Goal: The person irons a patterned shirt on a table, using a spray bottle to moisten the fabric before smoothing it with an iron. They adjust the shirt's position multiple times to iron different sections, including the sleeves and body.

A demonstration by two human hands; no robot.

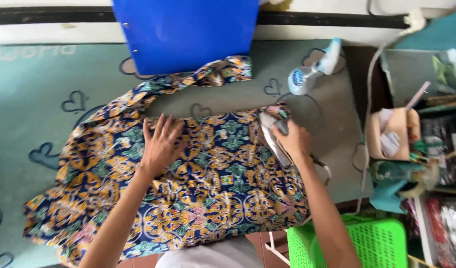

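Nearest the camera, a person's two bare forearms reach out over a patterned cloth (188, 188) in blue, orange and green, spread on a bench (34, 99) padded in teal with heart outlines. The left hand (161, 144) lies flat and open on the cloth, fingers spread, pressing it smooth. The right hand (295, 141) has its grip closed around the handle of an iron (273, 136), whose soleplate rests on the cloth's far right corner. Judging by this, ironing is under way, and the next pass seems to call for sliding the iron toward the flat hand while that hand keeps the fabric taut. Beyond the right grip a spray bottle (312, 69) lies on its side, apart from the iron. A blue folder (185, 32) sits past the cloth's far edge, touching a bunched fold. Right of the grip, the bench edge meets cluttered boxes (394, 134) and a green basket (366, 243); open padding lies left of the flat hand.
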